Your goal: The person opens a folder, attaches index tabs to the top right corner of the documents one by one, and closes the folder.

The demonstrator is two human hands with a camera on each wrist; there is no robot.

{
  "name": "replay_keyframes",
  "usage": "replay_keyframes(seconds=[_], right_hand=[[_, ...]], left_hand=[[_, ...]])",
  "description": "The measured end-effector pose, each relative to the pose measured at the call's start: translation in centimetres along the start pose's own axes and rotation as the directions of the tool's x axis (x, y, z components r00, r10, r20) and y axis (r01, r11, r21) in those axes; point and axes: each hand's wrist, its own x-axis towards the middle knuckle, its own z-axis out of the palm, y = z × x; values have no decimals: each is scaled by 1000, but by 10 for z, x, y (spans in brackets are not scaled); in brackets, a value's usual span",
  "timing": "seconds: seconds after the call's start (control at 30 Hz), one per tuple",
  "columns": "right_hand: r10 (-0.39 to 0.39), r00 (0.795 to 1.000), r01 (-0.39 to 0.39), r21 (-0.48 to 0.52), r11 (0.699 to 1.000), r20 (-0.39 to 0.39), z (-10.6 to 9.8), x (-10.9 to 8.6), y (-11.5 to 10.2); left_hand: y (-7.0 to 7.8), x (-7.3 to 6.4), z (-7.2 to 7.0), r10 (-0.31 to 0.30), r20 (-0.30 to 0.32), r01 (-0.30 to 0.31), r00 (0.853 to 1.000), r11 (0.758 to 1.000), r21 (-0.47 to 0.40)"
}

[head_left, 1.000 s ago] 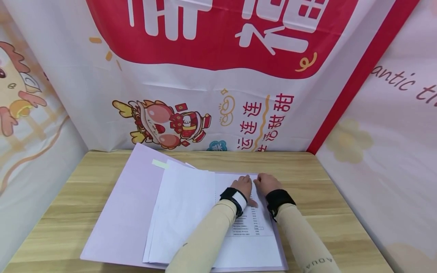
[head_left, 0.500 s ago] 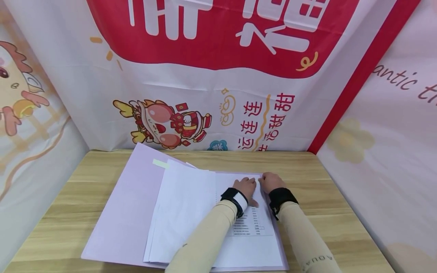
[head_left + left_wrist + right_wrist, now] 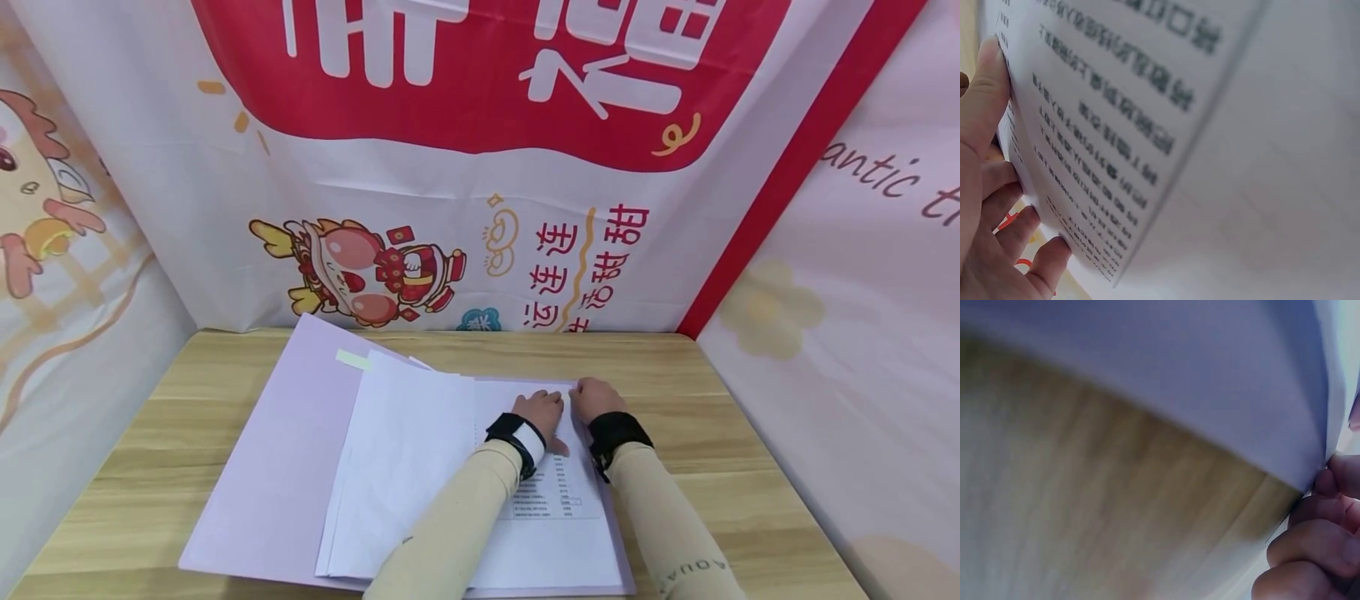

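Note:
A lilac folder [image 3: 262, 467] lies opened on the wooden table, with white paper sheets inside. On its right side is a printed sheet [image 3: 551, 550] with a table of text. My left hand [image 3: 540, 417] rests on the upper part of this sheet, fingers spread and touching the paper; the left wrist view shows fingertips [image 3: 1057, 250] against the printed page. At the sheet's upper right corner, my right hand [image 3: 597, 402] pinches the paper edge. In the right wrist view the curled fingers [image 3: 1310, 547] meet at that corner, beside the lilac cover [image 3: 1222, 400].
Blank-looking white pages [image 3: 405, 467] lie turned over to the left, with a pale green tab [image 3: 353, 360] near their top. The wooden table [image 3: 720, 450] ends at a printed cloth backdrop [image 3: 420, 183] behind and side cloths left and right.
My right hand has shifted slightly to the right at the sheet's corner, and the left hand has moved a little to the right. The folder and pages stay in place.

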Motion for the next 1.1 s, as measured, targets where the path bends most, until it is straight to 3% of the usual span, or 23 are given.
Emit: replay_keyframes(seconds=[0.13,0.47,0.7,0.83,1.1], right_hand=[[16,999,-16,-7,1000,39,-3,-1,2],[-55,989,52,29,998,140,-9,-7,-3],[-47,989,49,-12,999,141,-9,-4,5],[-55,989,63,-52,997,140,-11,-2,5],[-35,993,38,-25,999,110,-11,-2,-6]], left_hand=[[-2,-1,-1,8,9,-8,1000,1000,-10],[-2,-3,-6,-10,41,11,999,1000,-22],[0,-10,-14,5,35,-5,999,1000,-16],[0,-9,-12,7,31,-7,1000,1000,-7],[-1,-5,-7,-2,27,2,1000,1000,-24]])
